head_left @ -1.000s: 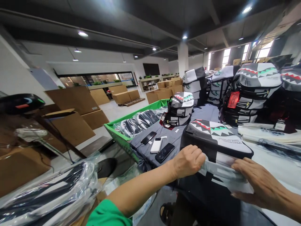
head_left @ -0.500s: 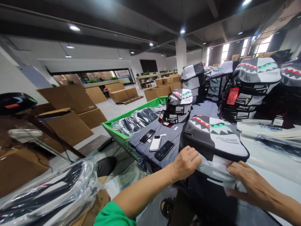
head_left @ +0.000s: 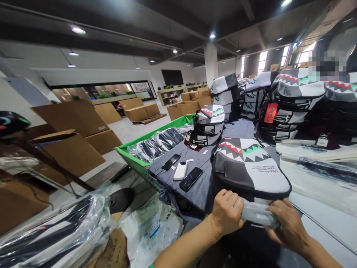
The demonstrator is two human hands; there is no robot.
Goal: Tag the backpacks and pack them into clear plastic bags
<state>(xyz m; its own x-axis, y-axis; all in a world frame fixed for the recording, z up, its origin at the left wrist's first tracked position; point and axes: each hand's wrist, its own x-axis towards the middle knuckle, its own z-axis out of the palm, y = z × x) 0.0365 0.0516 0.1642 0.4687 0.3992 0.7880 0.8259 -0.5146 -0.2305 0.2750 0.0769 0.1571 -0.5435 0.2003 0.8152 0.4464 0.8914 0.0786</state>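
A black, grey and white backpack (head_left: 248,169) with a shark-mouth print lies at the near edge of a grey-covered table (head_left: 200,186). Below its near edge my left hand (head_left: 227,214) is closed on a bunched clear plastic bag (head_left: 258,216). My right hand (head_left: 288,225) grips the same bag from the right. Both hands sit close together, just under the backpack's bottom edge.
Two dark phones (head_left: 191,178) and a white power bank (head_left: 180,170) lie on the cloth. More shark-print backpacks (head_left: 295,104) stand stacked behind. A green bin (head_left: 145,149) holds bagged backpacks; more bagged ones (head_left: 52,230) lie at lower left. Cardboard boxes (head_left: 72,149) fill the floor.
Both hands moved down and closer together, gathering the plastic bag into a bunch under the backpack's near edge. The view shifted slightly right and down.
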